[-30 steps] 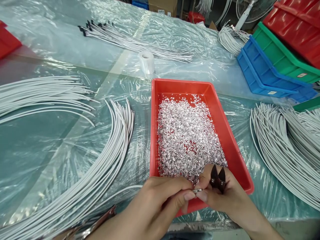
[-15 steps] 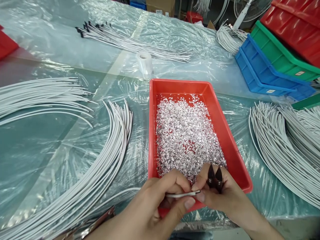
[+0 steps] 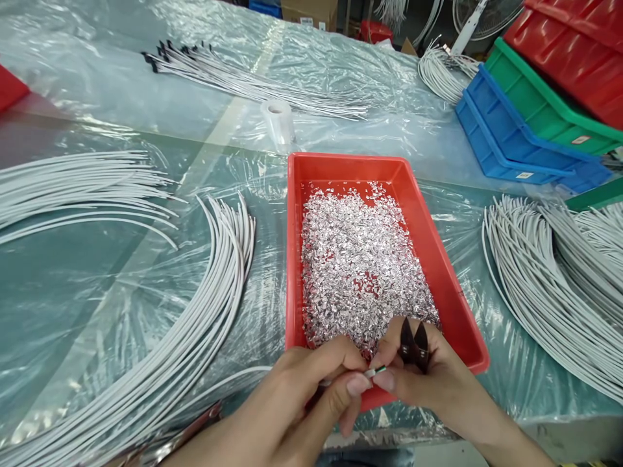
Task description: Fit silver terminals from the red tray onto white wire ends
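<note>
One cable (image 3: 370,373) sits pinched in the left hand (image 3: 309,386) above the tray (image 3: 442,275) near the desk's (image 3: 78,285) front edge, likely so scraps (image 3: 363,243) collect; the right hand (image 3: 431,379) clasps snips (image 3: 414,349).

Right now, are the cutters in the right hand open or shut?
Open: the cutters show two dark blades with tips apart.

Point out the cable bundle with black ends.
The far bundle, just behind the clear roll: its left-hand ends are black, while the other bundles show none.
</note>
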A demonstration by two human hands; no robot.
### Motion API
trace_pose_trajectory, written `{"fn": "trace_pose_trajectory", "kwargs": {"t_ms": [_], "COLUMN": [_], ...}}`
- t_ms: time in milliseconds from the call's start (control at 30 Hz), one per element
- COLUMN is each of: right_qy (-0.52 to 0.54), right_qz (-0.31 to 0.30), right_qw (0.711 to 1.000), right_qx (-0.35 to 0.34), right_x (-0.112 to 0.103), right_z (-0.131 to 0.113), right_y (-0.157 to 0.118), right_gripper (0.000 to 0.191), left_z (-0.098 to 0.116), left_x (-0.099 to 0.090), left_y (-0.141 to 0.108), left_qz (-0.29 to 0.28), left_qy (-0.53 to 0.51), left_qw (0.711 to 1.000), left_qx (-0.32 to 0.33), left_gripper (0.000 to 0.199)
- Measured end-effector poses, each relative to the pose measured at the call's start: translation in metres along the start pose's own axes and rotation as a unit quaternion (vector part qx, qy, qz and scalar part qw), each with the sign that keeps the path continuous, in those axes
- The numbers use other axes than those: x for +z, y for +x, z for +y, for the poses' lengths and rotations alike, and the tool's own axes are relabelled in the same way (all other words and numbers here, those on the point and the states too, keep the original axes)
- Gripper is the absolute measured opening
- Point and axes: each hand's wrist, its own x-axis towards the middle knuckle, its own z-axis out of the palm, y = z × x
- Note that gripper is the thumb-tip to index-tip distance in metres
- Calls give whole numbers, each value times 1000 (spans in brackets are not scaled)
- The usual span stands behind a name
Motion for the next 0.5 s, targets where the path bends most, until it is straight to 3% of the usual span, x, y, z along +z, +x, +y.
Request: {"fn": "trace_pose_trajectory", "kwargs": {"t_ms": [333, 500], "right_qy": [-6, -145], "right_qz": [14, 98], "right_qw": [1000, 984], "right_qx": [2, -44], "right_x": [-2, -3], "right_z": [2, -1], "right_y": [2, 2], "right_gripper": [15, 7], "left_z": [-4, -2], "left_x": [2, 2], "left_y": [-2, -1], "left_qz": [12, 9], "left_qy": [-79, -161], "left_qw": [997, 987], "left_qx": [-20, -14], "left_gripper": [32, 35]}}
